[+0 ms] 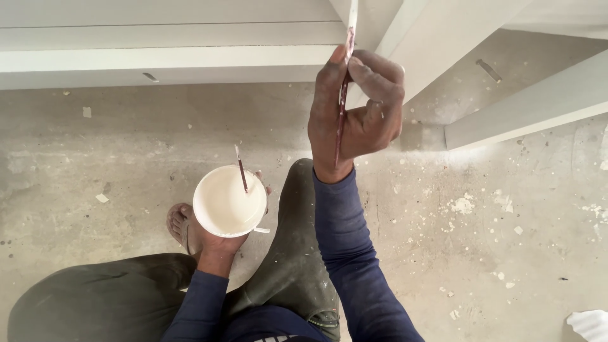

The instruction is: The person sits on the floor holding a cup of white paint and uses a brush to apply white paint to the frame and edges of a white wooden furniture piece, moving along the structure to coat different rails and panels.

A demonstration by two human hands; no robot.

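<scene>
My left hand (218, 242) grips from below a small white cup (228, 201) full of white paint, with a thin dark stick (241, 168) standing in it. My right hand (360, 113) is raised and shut on a thin paintbrush (344, 88), whose paint-stained handle runs down across my palm. The brush tip touches the edge of a white-painted cabinet panel (392, 38) above. Both sleeves are dark blue. I am crouched, with my knee (297, 253) between my arms.
White cabinet boards (164, 57) run along the top, and another white panel (538, 101) slants at the right. The grey concrete floor (494, 240) is speckled with paint drips and chips. My bare foot in a sandal (179, 223) rests behind the cup. A white scrap (589, 324) lies bottom right.
</scene>
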